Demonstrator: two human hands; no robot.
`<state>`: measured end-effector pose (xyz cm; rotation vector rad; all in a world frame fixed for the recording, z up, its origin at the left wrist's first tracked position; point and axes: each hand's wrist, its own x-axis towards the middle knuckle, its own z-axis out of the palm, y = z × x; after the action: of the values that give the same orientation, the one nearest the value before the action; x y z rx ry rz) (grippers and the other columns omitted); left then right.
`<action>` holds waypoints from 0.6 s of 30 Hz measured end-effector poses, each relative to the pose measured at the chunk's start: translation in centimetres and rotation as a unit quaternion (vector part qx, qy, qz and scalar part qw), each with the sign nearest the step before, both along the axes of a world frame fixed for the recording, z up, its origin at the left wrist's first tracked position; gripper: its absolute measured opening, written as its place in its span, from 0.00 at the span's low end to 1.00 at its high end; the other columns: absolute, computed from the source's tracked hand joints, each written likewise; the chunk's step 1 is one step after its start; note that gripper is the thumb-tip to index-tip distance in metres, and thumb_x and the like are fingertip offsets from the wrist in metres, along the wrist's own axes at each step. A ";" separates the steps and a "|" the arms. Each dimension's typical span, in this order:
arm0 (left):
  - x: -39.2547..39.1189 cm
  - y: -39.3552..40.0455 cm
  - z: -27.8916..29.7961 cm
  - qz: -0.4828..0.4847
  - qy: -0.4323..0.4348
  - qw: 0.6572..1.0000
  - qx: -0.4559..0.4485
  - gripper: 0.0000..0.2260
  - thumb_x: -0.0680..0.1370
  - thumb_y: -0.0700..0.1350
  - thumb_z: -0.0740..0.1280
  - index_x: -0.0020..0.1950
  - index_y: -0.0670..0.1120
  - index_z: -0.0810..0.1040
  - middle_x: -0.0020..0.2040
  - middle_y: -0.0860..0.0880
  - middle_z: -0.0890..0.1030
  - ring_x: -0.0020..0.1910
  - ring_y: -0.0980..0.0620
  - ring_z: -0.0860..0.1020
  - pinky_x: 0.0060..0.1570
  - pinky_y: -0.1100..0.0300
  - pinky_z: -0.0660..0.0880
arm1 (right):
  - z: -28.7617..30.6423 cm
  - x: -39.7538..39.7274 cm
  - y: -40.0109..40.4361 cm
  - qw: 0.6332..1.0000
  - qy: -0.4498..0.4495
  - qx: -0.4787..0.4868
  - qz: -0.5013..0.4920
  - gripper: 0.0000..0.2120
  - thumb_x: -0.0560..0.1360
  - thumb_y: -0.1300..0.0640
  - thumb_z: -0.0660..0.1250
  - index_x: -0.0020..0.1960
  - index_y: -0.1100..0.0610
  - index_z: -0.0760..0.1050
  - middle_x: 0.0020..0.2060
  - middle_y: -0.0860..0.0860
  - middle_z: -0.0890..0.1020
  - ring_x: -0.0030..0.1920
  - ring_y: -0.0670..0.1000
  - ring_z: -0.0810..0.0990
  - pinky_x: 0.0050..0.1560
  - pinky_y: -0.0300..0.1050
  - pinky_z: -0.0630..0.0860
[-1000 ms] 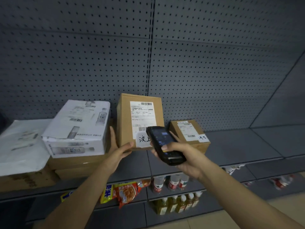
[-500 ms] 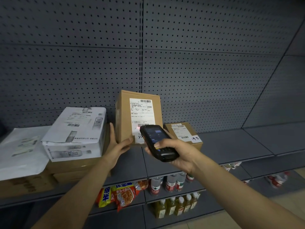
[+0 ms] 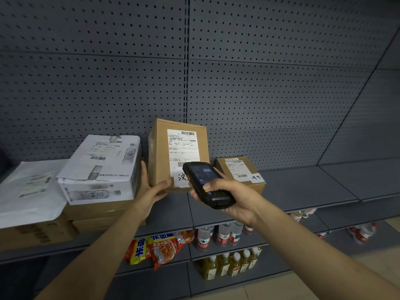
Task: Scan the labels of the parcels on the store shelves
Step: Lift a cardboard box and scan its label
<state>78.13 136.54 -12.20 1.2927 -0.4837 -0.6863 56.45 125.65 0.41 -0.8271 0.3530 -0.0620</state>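
In near foreground: right hand [image 3: 232, 199] wrapped round handheld scanner [image 3: 207, 184], screen lit, top end aimed at label [image 3: 184, 149]. Just left: left hand [image 3: 151, 191] steadying upright brown parcel [image 3: 160, 156], thumb across front lower corner, fingers along left side. On shelf [image 3: 303, 185] beyond: small brown parcel [image 3: 238, 172] right, white printed box [image 3: 101, 169] left. At back: grey pegboard [image 3: 259, 83].

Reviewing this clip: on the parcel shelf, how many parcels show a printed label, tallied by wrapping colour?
Brown cardboard boxes with a label: 2, the tall box and the small box.
White printed carton with a label: 1.
White mailer bag with a label: 1.
Total: 4.
The plain brown boxes stacked underneath show no label from here.
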 end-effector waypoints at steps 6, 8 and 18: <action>0.2 0.2 -0.5 0.000 0.001 1.000 0.009 0.61 0.57 0.52 0.81 0.76 0.68 0.41 0.78 0.52 0.57 0.72 0.44 0.67 0.66 0.40 0.70 | -0.3 0.0 0.2 1.000 0.009 0.003 0.000 0.32 0.67 0.75 0.65 0.71 0.68 0.65 0.57 0.67 0.78 0.43 0.60 0.86 0.39 0.47 0.84; 0.2 0.3 -0.7 -0.003 0.004 1.000 0.011 0.61 0.57 0.51 0.81 0.76 0.68 0.41 0.78 0.52 0.57 0.71 0.44 0.67 0.66 0.40 0.70 | -0.4 0.0 0.2 1.000 0.011 0.000 0.000 0.32 0.66 0.75 0.65 0.70 0.68 0.65 0.58 0.68 0.77 0.44 0.60 0.86 0.40 0.47 0.84; 0.6 0.5 -1.1 -0.008 0.003 1.000 0.010 0.67 0.49 0.60 0.83 0.75 0.69 0.41 0.77 0.53 0.58 0.72 0.45 0.66 0.67 0.39 0.69 | -0.7 0.1 0.4 1.000 0.007 0.021 -0.016 0.32 0.66 0.74 0.66 0.70 0.71 0.65 0.64 0.69 0.75 0.47 0.62 0.85 0.45 0.50 0.84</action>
<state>78.71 137.07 -13.27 1.3076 -0.4839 -0.7087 56.53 126.09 -0.34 -0.7809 0.3793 -0.0777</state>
